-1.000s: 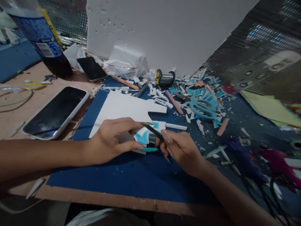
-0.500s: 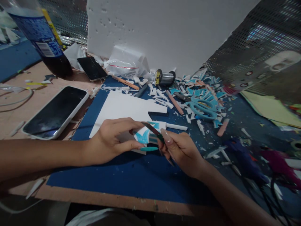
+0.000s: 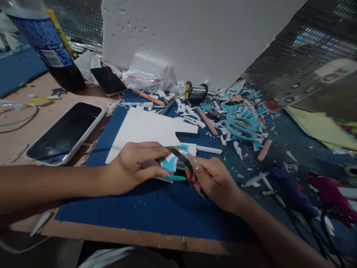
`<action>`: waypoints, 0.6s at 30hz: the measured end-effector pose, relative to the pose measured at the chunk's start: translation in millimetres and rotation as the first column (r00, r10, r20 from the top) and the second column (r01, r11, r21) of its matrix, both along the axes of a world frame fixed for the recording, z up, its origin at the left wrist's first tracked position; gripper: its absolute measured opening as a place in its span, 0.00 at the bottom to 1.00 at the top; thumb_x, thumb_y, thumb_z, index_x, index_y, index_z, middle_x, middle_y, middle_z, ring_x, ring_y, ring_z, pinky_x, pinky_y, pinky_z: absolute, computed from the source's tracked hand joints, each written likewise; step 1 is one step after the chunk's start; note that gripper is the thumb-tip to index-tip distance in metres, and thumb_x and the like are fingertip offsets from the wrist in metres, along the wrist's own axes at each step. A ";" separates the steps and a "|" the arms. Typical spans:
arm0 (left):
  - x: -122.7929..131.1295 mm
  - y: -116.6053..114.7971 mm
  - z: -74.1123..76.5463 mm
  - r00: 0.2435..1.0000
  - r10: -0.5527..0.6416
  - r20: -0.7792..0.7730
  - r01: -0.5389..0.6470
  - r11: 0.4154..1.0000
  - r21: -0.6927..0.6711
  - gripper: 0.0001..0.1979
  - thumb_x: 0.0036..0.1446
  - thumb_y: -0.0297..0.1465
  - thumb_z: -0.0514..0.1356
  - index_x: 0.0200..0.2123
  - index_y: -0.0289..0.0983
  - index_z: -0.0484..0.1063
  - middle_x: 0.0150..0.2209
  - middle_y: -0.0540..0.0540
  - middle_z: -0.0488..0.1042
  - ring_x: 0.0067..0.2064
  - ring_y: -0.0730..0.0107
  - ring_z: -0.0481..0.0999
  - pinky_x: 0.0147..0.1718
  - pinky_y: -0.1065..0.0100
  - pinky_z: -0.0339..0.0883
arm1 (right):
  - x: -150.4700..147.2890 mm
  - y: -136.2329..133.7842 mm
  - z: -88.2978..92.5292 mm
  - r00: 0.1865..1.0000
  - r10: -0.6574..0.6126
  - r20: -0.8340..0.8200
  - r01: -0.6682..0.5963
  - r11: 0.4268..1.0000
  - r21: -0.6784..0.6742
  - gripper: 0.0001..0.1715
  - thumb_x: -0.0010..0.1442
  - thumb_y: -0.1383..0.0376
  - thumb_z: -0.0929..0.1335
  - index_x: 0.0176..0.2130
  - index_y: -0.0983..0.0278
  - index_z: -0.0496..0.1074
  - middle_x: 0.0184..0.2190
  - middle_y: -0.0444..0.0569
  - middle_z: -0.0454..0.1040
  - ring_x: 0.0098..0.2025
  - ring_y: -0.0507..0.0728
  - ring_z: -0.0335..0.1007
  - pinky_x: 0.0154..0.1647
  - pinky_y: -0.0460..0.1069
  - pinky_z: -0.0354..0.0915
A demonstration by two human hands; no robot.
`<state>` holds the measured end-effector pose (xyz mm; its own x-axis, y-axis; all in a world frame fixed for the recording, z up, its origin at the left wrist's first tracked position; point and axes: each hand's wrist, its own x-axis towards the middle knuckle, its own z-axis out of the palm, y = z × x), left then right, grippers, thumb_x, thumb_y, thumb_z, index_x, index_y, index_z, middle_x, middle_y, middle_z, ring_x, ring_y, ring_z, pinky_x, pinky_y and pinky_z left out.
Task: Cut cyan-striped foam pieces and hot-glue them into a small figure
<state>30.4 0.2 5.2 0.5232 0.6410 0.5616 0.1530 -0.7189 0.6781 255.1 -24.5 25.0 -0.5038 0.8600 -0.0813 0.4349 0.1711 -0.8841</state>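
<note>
My left hand (image 3: pixel 134 165) pinches a small white foam piece with teal painted shapes (image 3: pixel 170 162), holding it just above the blue mat (image 3: pixel 156 208). My right hand (image 3: pixel 213 178) grips a thin craft knife (image 3: pixel 180 156) like a pen, its blade laid across the top of the foam piece. A white foam sheet (image 3: pixel 145 128) with a notch cut out lies on the mat right behind my hands.
Two phones (image 3: pixel 65 132) (image 3: pixel 108 80) lie at the left, near a dark soda bottle (image 3: pixel 51 46). Teal scissors (image 3: pixel 240 128), a wire spool (image 3: pixel 195 92), pencils and many foam scraps litter the right. A big white foam board (image 3: pixel 189 37) stands behind. Glue guns (image 3: pixel 292 190) lie at right.
The knife blade has slid slightly left and down across the foam piece, and my right hand has shifted a little toward my left hand. My left hand stays in place.
</note>
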 end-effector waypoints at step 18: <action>1.1 1.5 0.7 1.000 -0.002 0.022 0.005 0.995 -0.104 0.12 0.60 0.28 0.57 0.23 0.36 0.70 0.29 0.47 0.77 0.40 0.67 0.77 0.39 0.70 0.72 | -4.9 -1.7 4.4 1.000 0.016 -0.021 -0.017 0.997 -0.073 0.25 0.68 0.54 0.54 0.25 0.63 0.60 0.09 0.37 0.61 0.10 0.46 0.55 0.15 0.43 0.54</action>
